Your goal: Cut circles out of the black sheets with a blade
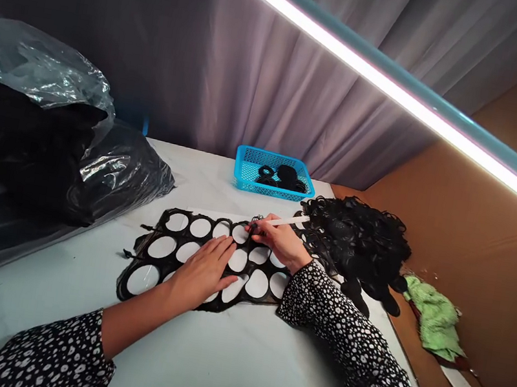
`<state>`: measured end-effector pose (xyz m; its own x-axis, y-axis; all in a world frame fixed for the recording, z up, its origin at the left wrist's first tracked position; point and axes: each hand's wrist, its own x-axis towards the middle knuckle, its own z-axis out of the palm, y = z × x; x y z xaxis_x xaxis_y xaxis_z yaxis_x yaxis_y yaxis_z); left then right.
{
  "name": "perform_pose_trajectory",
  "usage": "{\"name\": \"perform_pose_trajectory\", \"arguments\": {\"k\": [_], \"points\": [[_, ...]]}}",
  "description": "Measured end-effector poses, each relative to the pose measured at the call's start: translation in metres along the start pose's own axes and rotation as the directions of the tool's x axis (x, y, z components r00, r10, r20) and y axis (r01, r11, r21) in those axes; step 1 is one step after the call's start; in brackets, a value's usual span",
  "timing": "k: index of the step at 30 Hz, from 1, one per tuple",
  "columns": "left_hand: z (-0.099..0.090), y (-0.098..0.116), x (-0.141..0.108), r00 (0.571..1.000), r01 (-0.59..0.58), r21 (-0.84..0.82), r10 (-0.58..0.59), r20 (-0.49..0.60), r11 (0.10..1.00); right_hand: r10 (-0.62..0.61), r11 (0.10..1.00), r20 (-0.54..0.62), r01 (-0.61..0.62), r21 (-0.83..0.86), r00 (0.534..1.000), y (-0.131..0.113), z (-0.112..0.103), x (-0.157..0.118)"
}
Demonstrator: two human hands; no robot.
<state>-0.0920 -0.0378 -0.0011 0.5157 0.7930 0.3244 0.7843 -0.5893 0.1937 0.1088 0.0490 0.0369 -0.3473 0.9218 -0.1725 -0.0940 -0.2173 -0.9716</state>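
Note:
A thin black sheet with rows of round cut-outs (177, 237) lies on the white table, white showing through its holes. My left hand (204, 268) rests flat on the middle of this sheet, fingers stretched out and thumb apart. At the sheet's far edge my right hand (277, 239) is closed around a slim white pen-shaped tool (287, 220), which slants up to the right. Thin black strands (257, 221) curl up by its fingertips. The tool's working tip is hidden. A heap of black curly scraps (354, 238) lies just right of that hand.
At the back stands a blue plastic basket (239, 177) with black round pieces inside. Clear plastic bags with black material (130, 166) fill the left side. A green cloth (435, 319) lies at right by a brown panel. Overhead runs a bright tube light (378, 85).

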Motion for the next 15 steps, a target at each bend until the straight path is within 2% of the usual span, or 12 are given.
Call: {"name": "perform_pose_trajectory", "arguments": {"k": [3,5,7,10,15], "points": [[0.006,-0.004,-0.002,1.0,0.01,0.029,-0.011,0.028,1.0,-0.04,0.976,0.106,0.062,-0.209,0.994,0.005,0.008,-0.003],[0.006,-0.003,-0.005,0.999,0.009,0.048,-0.011,0.038,0.999,-0.117,0.897,0.142,0.166,-0.411,0.983,0.011,0.009,-0.004],[0.005,-0.002,-0.005,0.999,0.014,0.06,-0.016,0.046,0.998,-0.193,0.805,0.171,0.256,-0.535,0.966,0.016,0.009,-0.005],[0.005,0.0,-0.004,0.998,0.023,0.058,-0.027,0.057,0.998,-0.232,0.761,0.194,0.302,-0.574,0.953,0.021,0.009,-0.005],[0.004,0.0,-0.004,0.996,0.029,0.066,-0.034,0.079,0.997,-0.217,0.784,0.196,0.291,-0.549,0.956,0.022,0.009,-0.005]]}}
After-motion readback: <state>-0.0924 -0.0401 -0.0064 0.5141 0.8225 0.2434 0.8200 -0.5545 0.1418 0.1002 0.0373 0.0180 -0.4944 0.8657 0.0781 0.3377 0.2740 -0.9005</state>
